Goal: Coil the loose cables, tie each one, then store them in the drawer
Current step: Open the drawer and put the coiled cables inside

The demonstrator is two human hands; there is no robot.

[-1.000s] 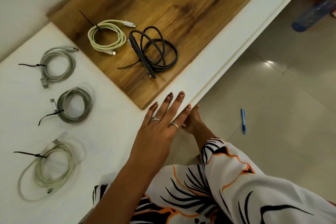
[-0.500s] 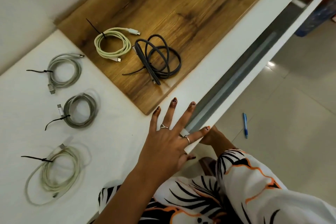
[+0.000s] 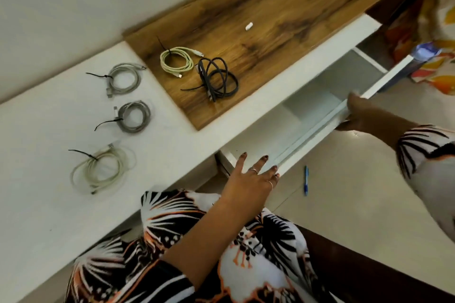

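The storing step is in hand: the long white drawer (image 3: 327,96) under the white table (image 3: 49,204) stands pulled well out, and as far as can be seen nothing lies in it yet. The right hand (image 3: 362,113) grips the drawer's front panel near its middle, fingers hidden behind the edge. The left hand (image 3: 251,179) rests on the near end of that panel with fingers spread and fairly straight, holding nothing.

All the cables wait on top, five by my count, each coiled and bound with a black tie. Three lie in a row on the white part of the table: a pale grey coil (image 3: 124,79) farthest back, a darker grey coil (image 3: 134,117) in the middle, and a loose cream-white coil (image 3: 103,170) nearest. Two lie on the brown wood-grain board (image 3: 283,7): a light green coil (image 3: 176,61) and, just beside it, a black coil (image 3: 219,79). One small white cap-like piece (image 3: 249,26) sits alone further back on the board, and one blue pen (image 3: 306,179) lies on the floor.

I judge the next move calls for freeing a hand, reaching for a coil, likely the black one nearest the drawer, and lifting it by its bundle so the loops hold together.
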